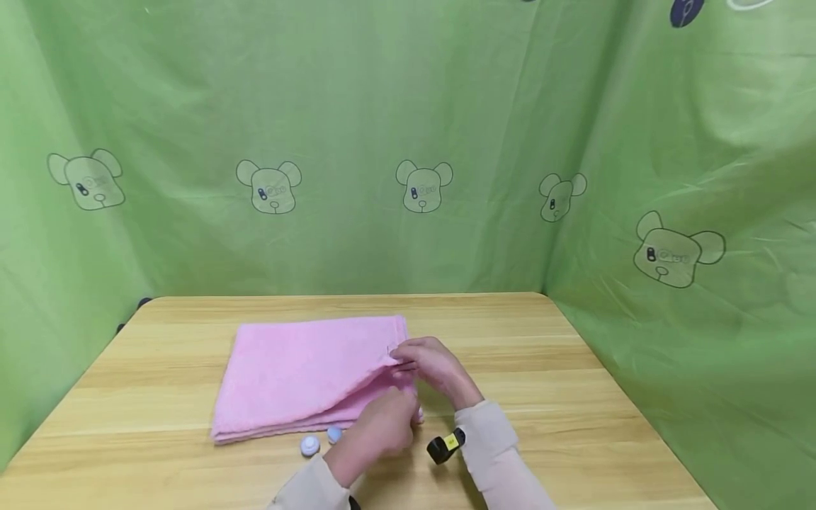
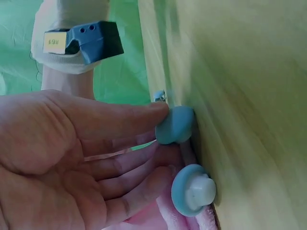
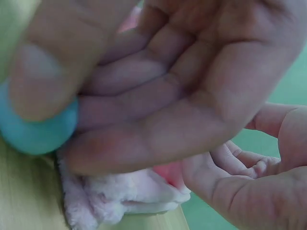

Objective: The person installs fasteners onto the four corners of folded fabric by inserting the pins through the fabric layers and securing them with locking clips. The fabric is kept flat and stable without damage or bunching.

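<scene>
One plush pink towel (image 1: 287, 368) lies folded on the wood-grain table (image 1: 542, 397), and we see the right hand (image 1: 436, 365) pinching its lifted right edge. The left hand (image 1: 389, 421) curls at the near right corner.

From the left wrist, we spot a smooth blue disc (image 2: 176, 125) and, left of it, a stemmed disc (image 2: 187, 191) with a stubby white knob.

Right wrist now: we've got the left thumb pinching a rounded blue piece (image 3: 43, 136) against bent fingers, beside the towel's fuzzy folds.
</scene>
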{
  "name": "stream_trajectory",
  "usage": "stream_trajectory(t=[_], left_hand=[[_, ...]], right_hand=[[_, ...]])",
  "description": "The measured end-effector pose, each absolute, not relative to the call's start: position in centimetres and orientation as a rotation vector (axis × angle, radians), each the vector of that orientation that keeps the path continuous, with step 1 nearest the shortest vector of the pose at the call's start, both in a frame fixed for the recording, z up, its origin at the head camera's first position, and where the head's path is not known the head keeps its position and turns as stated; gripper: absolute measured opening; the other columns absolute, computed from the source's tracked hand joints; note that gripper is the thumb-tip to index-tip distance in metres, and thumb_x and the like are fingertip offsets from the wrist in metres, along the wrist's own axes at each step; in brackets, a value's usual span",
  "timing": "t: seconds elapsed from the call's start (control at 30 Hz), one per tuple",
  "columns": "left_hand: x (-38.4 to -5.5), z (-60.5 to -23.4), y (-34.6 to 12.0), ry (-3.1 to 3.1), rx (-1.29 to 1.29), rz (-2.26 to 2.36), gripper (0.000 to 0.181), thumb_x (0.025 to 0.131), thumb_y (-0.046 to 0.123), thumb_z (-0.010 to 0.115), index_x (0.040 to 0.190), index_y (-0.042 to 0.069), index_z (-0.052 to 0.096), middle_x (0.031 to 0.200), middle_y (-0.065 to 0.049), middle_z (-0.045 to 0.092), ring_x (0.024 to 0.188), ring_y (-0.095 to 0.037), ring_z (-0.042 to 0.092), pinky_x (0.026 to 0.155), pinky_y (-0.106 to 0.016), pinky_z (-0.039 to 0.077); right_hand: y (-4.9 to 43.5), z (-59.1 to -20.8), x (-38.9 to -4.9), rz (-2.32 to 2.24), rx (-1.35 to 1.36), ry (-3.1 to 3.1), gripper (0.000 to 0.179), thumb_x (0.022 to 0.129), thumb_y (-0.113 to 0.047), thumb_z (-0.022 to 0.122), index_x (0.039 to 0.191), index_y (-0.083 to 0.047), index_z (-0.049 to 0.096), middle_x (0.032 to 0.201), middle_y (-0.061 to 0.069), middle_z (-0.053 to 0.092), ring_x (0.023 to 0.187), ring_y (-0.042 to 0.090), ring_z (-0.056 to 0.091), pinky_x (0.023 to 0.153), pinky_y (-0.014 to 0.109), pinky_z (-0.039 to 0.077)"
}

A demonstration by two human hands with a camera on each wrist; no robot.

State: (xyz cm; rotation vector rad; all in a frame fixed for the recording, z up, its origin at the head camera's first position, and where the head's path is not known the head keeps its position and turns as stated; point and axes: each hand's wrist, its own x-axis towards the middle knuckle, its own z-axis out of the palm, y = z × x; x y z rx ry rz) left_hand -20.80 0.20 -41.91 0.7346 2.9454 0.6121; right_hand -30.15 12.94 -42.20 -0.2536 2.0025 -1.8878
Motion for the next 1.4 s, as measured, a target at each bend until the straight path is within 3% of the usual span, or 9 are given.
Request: stream_trajectory(t=[0.3,0.57,0.7,0.97,1.1,1.23,1.4], left_hand=[[-20.6,-41.7,0.1,2.955,0.831,0.522,0.018,0.073,-0.003,0.075,0.073,0.015,0.073,0.067,0.005,0.064,0.061,-0.010,0.054,0.060,-0.022,0.049],[-20.3,-41.8,0.3,2.935,0.784,0.538,0.022,0.069,-0.005,0.077,0.078,0.014,0.071,0.071,0.004,0.063,0.071,-0.013,0.058,0.071,-0.026,0.053],[-20.3,-42.0,0.4,2.943,0.778,0.543,0.022,0.069,-0.006,0.077,0.077,0.013,0.070,0.070,0.004,0.062,0.068,-0.012,0.057,0.069,-0.025,0.053],[-21.0,-41.4,-0.1,2.889,0.733,0.682,0.023,0.074,-0.006,0.071,0.086,0.012,0.076,0.084,0.001,0.071,0.073,-0.012,0.061,0.065,-0.022,0.051],[-21.7,-40.8,-1.0,2.917,0.816,0.746,0.012,0.076,0.002,0.079,0.077,0.013,0.074,0.076,0.007,0.067,0.072,-0.008,0.058,0.069,-0.022,0.050],[-22.3,-40.0,-2.0,2.911,0.811,0.858,0.017,0.077,0.018,0.088,0.078,0.013,0.072,0.073,0.007,0.066,0.069,-0.008,0.056,0.066,-0.023,0.048],[-23.0,-39.1,-3.3,2.965,0.744,1.065,0.016,0.078,0.003,0.080,0.092,0.006,0.075,0.079,-0.002,0.071,0.070,-0.014,0.059,0.066,-0.027,0.050]], right_hand=[[12.8,-42.0,-29.9,-1.889,-0.234,2.011,0.030,0.094,-0.004,0.063,0.113,0.019,0.062,0.086,0.007,0.071,0.075,0.014,0.069,0.080,0.029,0.060],[12.8,-42.1,-30.1,-1.852,-0.252,2.012,0.030,0.094,-0.004,0.062,0.114,0.018,0.063,0.089,0.008,0.072,0.078,0.015,0.071,0.083,0.032,0.061],[12.8,-42.2,-30.1,-1.850,-0.239,1.997,0.031,0.094,-0.004,0.062,0.115,0.018,0.062,0.089,0.009,0.073,0.078,0.015,0.071,0.084,0.032,0.061],[12.9,-42.2,-30.2,-1.853,-0.266,1.964,0.030,0.093,-0.005,0.065,0.113,0.017,0.063,0.088,0.008,0.073,0.078,0.015,0.072,0.081,0.031,0.061],[12.9,-42.3,-30.2,-1.848,-0.300,1.963,0.032,0.092,-0.007,0.066,0.112,0.018,0.063,0.088,0.007,0.076,0.081,0.014,0.073,0.083,0.030,0.061],[12.9,-42.3,-30.3,-1.847,-0.324,1.995,0.028,0.091,-0.007,0.066,0.107,0.016,0.067,0.086,0.004,0.075,0.082,0.013,0.071,0.081,0.028,0.059],[13.0,-42.6,-30.4,-1.855,-0.339,2.001,0.020,0.090,-0.003,0.062,0.101,0.012,0.070,0.082,-0.001,0.070,0.078,0.010,0.065,0.074,0.023,0.056]])
